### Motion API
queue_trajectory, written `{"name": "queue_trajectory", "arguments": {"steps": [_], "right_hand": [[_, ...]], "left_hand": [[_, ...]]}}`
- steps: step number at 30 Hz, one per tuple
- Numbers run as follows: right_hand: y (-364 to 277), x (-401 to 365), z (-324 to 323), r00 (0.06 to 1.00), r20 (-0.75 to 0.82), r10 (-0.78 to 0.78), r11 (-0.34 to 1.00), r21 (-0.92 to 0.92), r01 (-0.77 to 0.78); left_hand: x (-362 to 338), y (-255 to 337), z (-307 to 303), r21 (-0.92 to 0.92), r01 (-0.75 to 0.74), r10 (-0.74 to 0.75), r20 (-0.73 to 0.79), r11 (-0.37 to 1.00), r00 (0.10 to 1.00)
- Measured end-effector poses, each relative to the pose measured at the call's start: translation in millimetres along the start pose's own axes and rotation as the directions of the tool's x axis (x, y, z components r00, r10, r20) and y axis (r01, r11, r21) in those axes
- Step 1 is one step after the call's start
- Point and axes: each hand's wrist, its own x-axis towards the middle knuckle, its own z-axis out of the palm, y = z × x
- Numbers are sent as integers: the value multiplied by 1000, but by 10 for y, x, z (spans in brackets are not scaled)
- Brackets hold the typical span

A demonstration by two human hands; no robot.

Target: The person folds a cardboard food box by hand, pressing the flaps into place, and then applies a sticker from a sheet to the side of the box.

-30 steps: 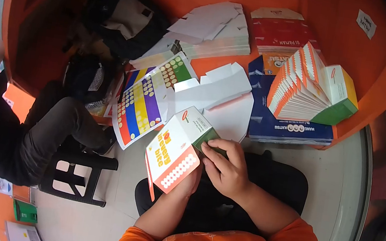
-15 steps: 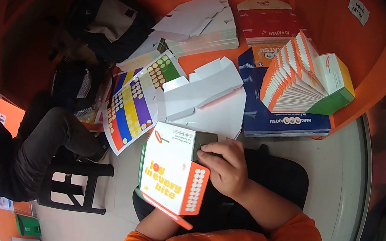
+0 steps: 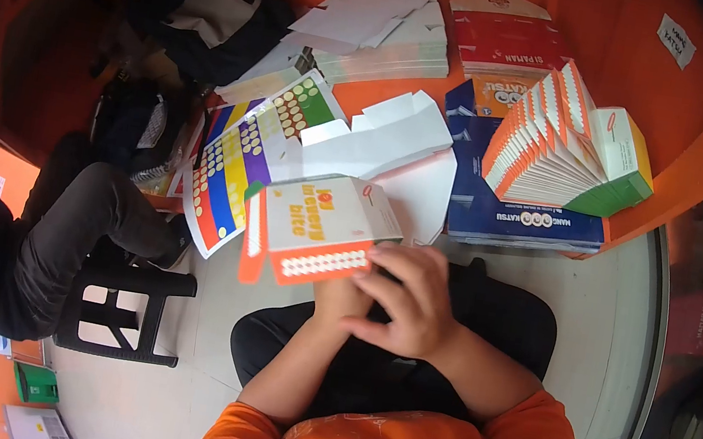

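A printed cardboard food box [image 3: 329, 216], white on top with "joy in every bite" and orange on its side, hangs over my lap, tilted. One orange flap [image 3: 253, 237] sticks out at its left end. My left hand [image 3: 338, 299] holds the box from underneath, its fingers hidden behind the carton. At the box's near right corner is my right hand [image 3: 412, 301], fingers apart and loosely bent, fingertips against the edge. Beyond the box, folded white cartons [image 3: 380, 147] lie on the orange table.
A fanned stack of orange-and-white box blanks [image 3: 548, 149] rests on blue cartons [image 3: 506, 220] at right. Flat white cartons [image 3: 387, 43] are piled behind. A colourful printed sheet [image 3: 237, 166] and a backpack [image 3: 210, 12] lie left. Another person sits near a black stool [image 3: 124, 313].
The box has turned and tipped, its orange side now facing me. My right hand has moved down slightly from the grey end flap to the near corner. My left wrist has come into view.
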Motion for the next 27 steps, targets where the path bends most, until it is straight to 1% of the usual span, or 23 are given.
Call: {"name": "queue_trajectory", "arguments": {"steps": [1, 2, 3, 4, 5, 7, 8, 9, 10, 11, 12, 14, 15, 17, 18, 20, 22, 24, 25, 26, 27], "right_hand": [[-47, 21, 23, 998, 60, -2, 999, -50, 5], [-34, -6, 60, 998, 61, 9, 998, -62, -6], [14, -52, 117, 997, 71, 35, 991, -132, -26], [58, -72, 136, 995, 78, 60, 979, -201, -44], [106, -73, 116, 998, 54, 14, 973, -231, -1], [165, -41, 62, 1000, 25, 14, 968, -251, -7], [195, -21, 39, 1000, 0, 9, 966, -260, -9], [230, -3, 22, 1000, -2, 8, 964, -266, -8], [262, 10, 11, 999, -26, 23, 952, -303, -30], [282, 16, 4, 998, -52, 37, 940, -338, -52], [291, 17, 0, 998, -54, 35, 939, -339, -51], [300, 21, 8, 999, -52, 8, 943, -333, -25], [289, 28, 7, 999, -37, -24, 940, -340, 10], [239, 29, 21, 999, -17, -36, 945, -327, 29], [221, 33, 32, 999, 2, -52, 947, -318, 50], [196, 20, 86, 998, 5, -64, 947, -316, 63], [188, 9, 112, 997, 1, -80, 944, -320, 76], [201, -11, 93, 998, -30, -52, 978, -205, 45], [215, -19, 92, 998, -34, -55, 977, -208, 47], [233, -27, 95, 999, -48, 0, 988, -155, -7], [247, -28, 93, 997, -57, 53, 993, -99, -58]], "left_hand": [[-4, 101, 71, -31, 58, -58, -22, 998, 998], [-32, 124, 105, 147, -161, 163, -3, 976, 987], [-54, 129, 135, 136, -168, 168, 7, 976, 986], [-70, 117, 160, 143, -165, 152, 96, 976, 984], [-82, 95, 177, 153, -164, 135, 182, 974, 974], [-88, 82, 174, 179, -162, 93, 341, 970, 935], [-96, 97, 130, 174, -167, 100, 341, 970, 935], [-111, 123, 55, -91, 48, -12, 359, 995, 933], [-121, 136, -9, -337, 266, -115, 407, 903, 906], [-133, 92, -23, -654, 444, -177, 434, 612, 883], [-136, 25, -110, -768, 510, -195, 473, 388, 859], [-178, 3, -301, -882, 471, -164, 464, 3, 870], [-189, 7, -363, -882, 472, -167, 464, 5, 870], [-228, 43, -457, -904, 418, -203, 427, -90, 881], [-227, 90, -484, -905, 415, -209, 425, -91, 881], [-183, 210, -548, -884, 463, -487, 378, 61, 787], [-136, 250, -607, -890, 453, -479, 376, 52, 793], [-124, 219, -597, -877, 445, -482, 314, 183, 818], [-121, 252, -591, -878, 439, -515, 291, 190, 806], [-131, 246, -566, -879, 436, -513, 289, 193, 808], [-147, 221, -536, -850, 395, -474, 203, 349, 857]]}}
